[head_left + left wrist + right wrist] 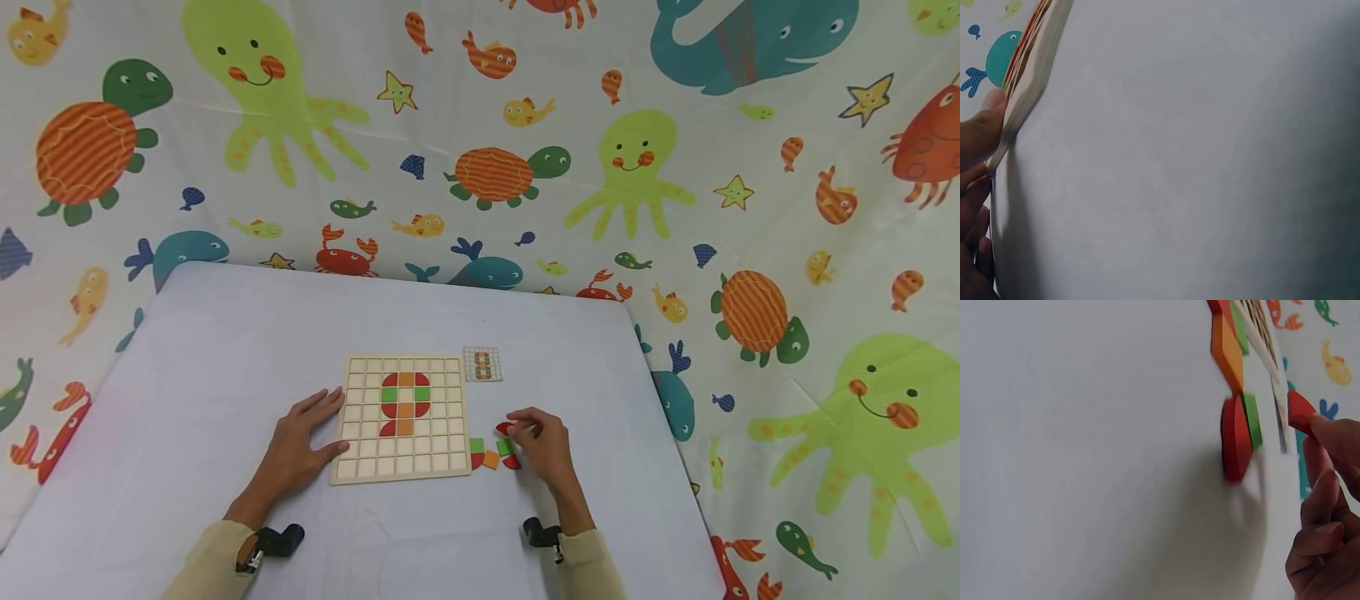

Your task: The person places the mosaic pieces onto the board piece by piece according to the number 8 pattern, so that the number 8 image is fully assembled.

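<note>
A wooden grid board [367,465] lies on the white-covered table, with red rounded pieces, green squares [389,394] and orange squares [406,427] set in its middle columns. My left hand [300,437] rests against the board's left edge, fingertips and thumb touching it with the fingers spread. In the left wrist view the thumb [984,128] lies at the board's rim. Between thumb and fingertips my right hand [546,446] pinches a red quarter-round piece [1299,414], held just right of the board above the loose pieces.
Right of the board lie a loose orange square [491,459], green squares [503,447] and red rounded pieces [512,462]. A small pattern card [482,364] sits by the board's upper right corner. Behind the table hangs a sea-animal curtain [465,100].
</note>
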{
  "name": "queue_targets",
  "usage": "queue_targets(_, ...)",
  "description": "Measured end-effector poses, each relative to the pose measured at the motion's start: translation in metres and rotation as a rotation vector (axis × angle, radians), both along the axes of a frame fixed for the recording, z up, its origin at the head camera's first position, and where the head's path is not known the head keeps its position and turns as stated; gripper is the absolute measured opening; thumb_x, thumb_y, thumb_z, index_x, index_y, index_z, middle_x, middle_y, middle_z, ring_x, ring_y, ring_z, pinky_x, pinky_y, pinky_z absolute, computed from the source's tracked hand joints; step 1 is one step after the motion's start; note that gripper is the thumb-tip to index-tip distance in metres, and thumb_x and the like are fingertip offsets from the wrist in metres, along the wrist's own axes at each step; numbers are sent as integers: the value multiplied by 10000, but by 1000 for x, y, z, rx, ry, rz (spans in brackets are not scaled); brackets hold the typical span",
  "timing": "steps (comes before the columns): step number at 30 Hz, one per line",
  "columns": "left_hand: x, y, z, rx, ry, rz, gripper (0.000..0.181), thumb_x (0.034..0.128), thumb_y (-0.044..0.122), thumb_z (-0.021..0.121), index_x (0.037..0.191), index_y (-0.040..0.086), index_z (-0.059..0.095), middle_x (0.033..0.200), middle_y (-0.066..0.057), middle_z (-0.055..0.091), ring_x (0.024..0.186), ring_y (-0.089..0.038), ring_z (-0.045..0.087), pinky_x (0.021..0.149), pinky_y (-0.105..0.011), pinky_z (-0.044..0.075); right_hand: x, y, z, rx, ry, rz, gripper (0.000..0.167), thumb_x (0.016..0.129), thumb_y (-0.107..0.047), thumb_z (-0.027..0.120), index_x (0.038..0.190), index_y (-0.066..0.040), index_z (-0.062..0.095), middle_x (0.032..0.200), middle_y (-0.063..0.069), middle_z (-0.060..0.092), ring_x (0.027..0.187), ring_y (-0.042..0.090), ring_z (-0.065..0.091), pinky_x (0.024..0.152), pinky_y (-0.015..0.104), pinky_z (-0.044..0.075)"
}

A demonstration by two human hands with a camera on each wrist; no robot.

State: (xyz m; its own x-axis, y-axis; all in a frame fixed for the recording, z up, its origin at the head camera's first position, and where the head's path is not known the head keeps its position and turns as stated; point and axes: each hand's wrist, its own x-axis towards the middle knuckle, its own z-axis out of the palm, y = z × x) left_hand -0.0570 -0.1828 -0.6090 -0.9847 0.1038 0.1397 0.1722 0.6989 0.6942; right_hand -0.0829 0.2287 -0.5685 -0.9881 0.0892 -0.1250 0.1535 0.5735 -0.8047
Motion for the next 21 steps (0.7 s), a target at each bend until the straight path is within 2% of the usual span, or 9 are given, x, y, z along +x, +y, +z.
queue_targets(8,1,0,2,-1,-9,4,830,839,215,903,1555,40,521,1617,-211,509,1508,-491,378,1105,-742,327,-2,-31,-1,-63,-4,29,73,963,-140,783,995,-205,790,923,14,740,727,183,565,536,236,492)
queue_targets(15,2,0,2,2,-17,6,830,834,204,904,1554,45,524,1621,-210,504,1508,-492,376,1105,-741,323,-3,-61,0,-94,12,85,54,938,-139,805,967,-176,777,867,-17,734,637,131,517,505,219,407)
queue_targets(21,1,1,2,8,0,5,831,829,182,908,1552,35,524,1617,-213,509,1509,-493,379,1108,-742,323,-2,-91,-1,-81,53,110,90,931,-117,780,983,-190,781,821,-29,740,619,91,511,515,211,414)
